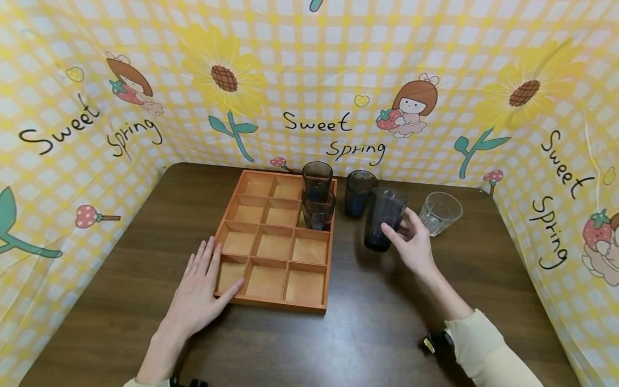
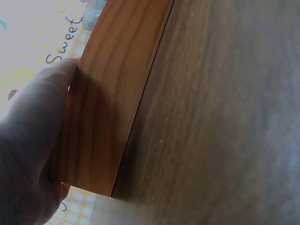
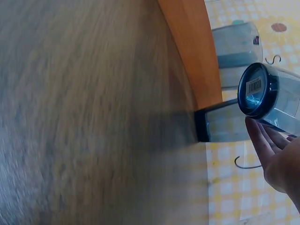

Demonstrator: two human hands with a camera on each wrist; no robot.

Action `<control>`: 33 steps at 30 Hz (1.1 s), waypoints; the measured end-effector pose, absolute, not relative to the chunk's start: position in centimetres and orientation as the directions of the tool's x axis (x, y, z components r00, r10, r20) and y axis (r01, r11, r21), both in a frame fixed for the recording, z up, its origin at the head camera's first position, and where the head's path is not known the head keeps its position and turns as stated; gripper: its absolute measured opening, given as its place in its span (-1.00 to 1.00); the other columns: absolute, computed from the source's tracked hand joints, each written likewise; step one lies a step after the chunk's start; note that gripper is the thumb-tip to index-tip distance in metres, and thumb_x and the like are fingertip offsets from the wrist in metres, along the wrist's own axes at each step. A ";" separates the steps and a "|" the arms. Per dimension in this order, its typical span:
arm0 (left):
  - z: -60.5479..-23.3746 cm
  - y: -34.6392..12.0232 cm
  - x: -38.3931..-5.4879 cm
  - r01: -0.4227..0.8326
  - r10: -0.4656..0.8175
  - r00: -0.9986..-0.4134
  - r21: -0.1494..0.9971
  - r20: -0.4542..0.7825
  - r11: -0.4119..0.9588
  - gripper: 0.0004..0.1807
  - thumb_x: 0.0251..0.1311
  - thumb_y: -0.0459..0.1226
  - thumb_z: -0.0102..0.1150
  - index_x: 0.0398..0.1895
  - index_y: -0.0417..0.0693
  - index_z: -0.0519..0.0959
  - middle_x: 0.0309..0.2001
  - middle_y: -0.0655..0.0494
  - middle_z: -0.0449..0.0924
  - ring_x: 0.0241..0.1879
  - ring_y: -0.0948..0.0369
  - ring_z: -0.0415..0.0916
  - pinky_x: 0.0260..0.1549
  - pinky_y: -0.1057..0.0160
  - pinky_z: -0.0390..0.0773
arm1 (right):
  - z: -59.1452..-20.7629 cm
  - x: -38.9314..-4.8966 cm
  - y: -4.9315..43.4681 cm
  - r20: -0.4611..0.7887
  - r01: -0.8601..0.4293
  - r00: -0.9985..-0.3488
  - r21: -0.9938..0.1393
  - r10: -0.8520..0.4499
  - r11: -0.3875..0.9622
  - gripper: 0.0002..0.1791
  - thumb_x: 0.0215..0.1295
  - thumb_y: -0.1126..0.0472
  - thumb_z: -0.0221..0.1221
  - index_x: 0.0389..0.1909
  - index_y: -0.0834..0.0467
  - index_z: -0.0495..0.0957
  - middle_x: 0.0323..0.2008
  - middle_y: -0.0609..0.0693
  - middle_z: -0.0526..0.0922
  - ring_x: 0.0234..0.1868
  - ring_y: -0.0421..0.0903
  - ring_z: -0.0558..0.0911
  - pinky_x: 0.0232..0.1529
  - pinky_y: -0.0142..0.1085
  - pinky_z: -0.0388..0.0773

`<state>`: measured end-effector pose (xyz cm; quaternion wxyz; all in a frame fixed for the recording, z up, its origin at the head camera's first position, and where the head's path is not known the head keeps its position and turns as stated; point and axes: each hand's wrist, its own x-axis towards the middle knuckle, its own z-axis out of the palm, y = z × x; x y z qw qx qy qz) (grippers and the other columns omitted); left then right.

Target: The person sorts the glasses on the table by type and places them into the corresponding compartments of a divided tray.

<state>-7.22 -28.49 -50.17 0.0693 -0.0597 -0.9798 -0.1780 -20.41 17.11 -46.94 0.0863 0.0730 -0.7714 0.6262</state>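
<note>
My right hand (image 1: 413, 244) holds a dark tinted glass (image 1: 384, 220) off the table, right of the wooden divided tray (image 1: 278, 303). Its base, with a barcode label, shows in the right wrist view. Two more tinted glasses stand in the tray's right column: one in the back compartment (image 1: 317, 174), one just in front of it (image 1: 319, 212). Straight fingers of my left hand (image 1: 195, 293) lie along the tray's left edge near the front corner, the thumb resting on the front rim. In the left wrist view that thumb (image 2: 42, 98) touches the tray's wall (image 2: 108, 93).
Another tinted glass (image 1: 358, 196) is on the table between the tray and the held glass. A clear ribbed glass (image 1: 441, 212) stands behind my right hand. Patterned yellow checked cloth (image 1: 300, 70) walls the table's back and sides. A small black object (image 1: 435, 343) shows beside the right sleeve.
</note>
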 end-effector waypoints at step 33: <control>-50.3 -28.5 -7.3 0.149 0.098 -0.982 0.338 0.161 0.929 0.12 0.52 0.23 0.21 0.80 -0.28 -0.03 0.81 -0.32 -0.14 0.81 -0.26 -0.17 0.82 -0.15 -0.26 | -46.7 -18.6 11.1 0.248 -0.275 -0.938 -0.957 -0.241 0.087 -0.28 0.33 0.51 0.39 0.49 0.33 0.41 0.09 0.51 0.76 -0.10 -0.41 0.78 -0.01 -0.50 0.76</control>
